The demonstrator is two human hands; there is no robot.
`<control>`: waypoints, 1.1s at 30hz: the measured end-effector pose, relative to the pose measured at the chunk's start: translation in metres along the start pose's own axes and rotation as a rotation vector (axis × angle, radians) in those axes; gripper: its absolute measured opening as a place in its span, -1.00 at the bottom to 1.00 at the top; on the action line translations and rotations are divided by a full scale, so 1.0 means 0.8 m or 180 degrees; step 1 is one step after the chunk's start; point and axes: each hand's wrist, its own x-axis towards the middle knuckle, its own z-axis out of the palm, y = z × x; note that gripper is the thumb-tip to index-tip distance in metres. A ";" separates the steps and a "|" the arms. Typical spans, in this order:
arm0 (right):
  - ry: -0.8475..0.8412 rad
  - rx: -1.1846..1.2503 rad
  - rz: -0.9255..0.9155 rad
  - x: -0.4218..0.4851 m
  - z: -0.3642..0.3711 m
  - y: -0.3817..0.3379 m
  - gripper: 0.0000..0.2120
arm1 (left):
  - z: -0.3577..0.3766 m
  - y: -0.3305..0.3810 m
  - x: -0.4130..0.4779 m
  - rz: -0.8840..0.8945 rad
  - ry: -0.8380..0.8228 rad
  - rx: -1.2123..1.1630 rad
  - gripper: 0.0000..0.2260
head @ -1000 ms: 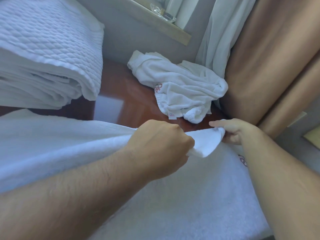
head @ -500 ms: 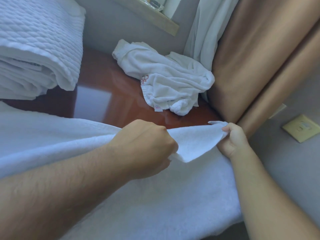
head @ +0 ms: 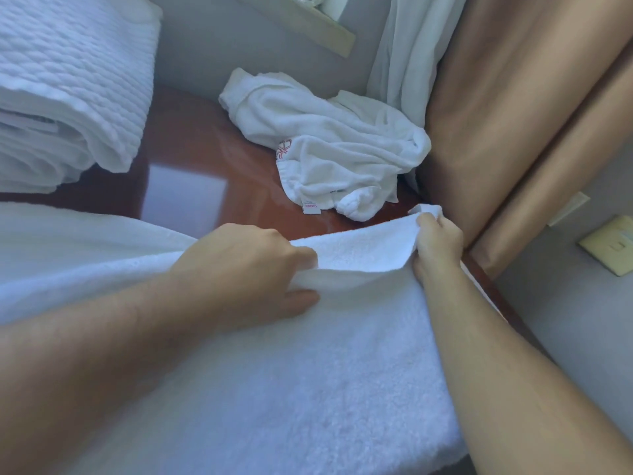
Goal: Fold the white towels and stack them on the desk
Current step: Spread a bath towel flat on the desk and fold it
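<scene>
Lying spread across the near part of the desk (head: 212,156), the towel (head: 274,389) covers most of the foreground, with its far edge lifted between both hands. The left hand (head: 246,269) grips that edge, fingers curled over the top and thumb tucked beneath the fold. The right hand (head: 436,241) pinches the far right corner between thumb and fingers, right at the desk's edge beside the curtain (head: 513,114).

Thick terry like this looks soft and limp: it should sag wherever it is unsupported, so the corners and hem are the sensible places to hold (a mid-panel grab would only bunch it). It seems light enough and not slippery, though the glossy wood underneath may let it slide.

A crumpled towel (head: 335,152) waits farther back, and a folded quilted pile (head: 68,80) sits at far left.
</scene>
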 end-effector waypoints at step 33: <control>0.0173 0.0981 0.1228 -0.020 -0.056 -0.041 -0.68 | -0.002 0.005 -0.004 0.0292 0.0342 0.0212 -0.81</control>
